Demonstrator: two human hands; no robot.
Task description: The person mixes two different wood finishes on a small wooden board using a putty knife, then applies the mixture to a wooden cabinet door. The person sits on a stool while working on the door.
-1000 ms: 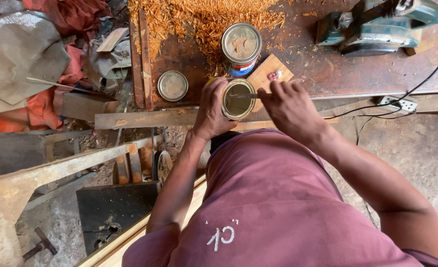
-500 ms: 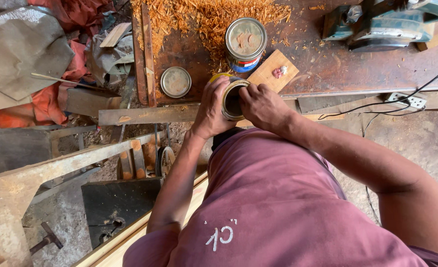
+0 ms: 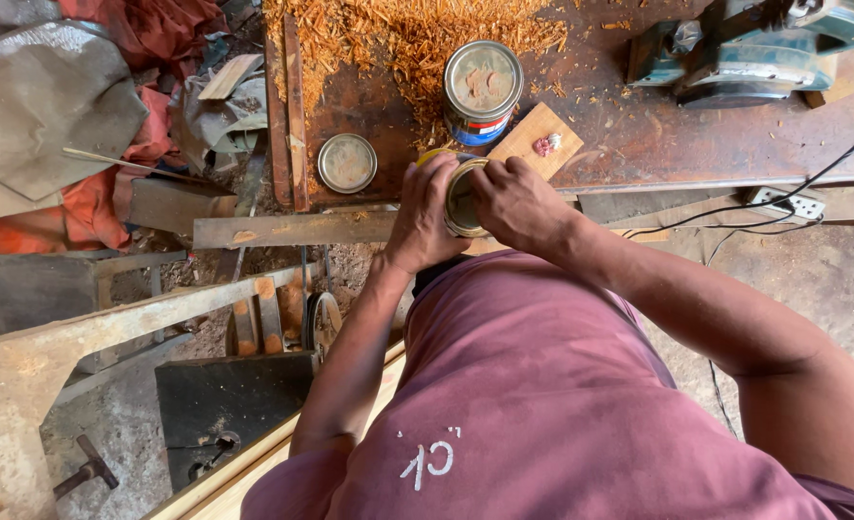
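Fingers (image 3: 492, 178) of right hand (image 3: 518, 207) curled over rim and lid of small tin (image 3: 462, 200), pressed down on it; fingers of left hand (image 3: 430, 212) wrapped round tin's side wall, closed tight. Tin held tilted in the air at near edge of desk (image 3: 639, 144), just in front of the body, mouth turned right toward right hand. Judged: rigid metal, light to moderate depending on fill (contents not visible); smooth wall likely slick, so full wrap round the side safest, lid edge for thumb and fingertip purchase. Just beyond: flat wood block (image 3: 533, 135) with pink smear. Farther: larger tin (image 3: 483, 91), lidded, upright among wood shavings (image 3: 398, 34). Left: loose round lid (image 3: 347, 163) lying flat. Far right: power planer (image 3: 754, 48), cable trailing to socket strip (image 3: 788, 202).
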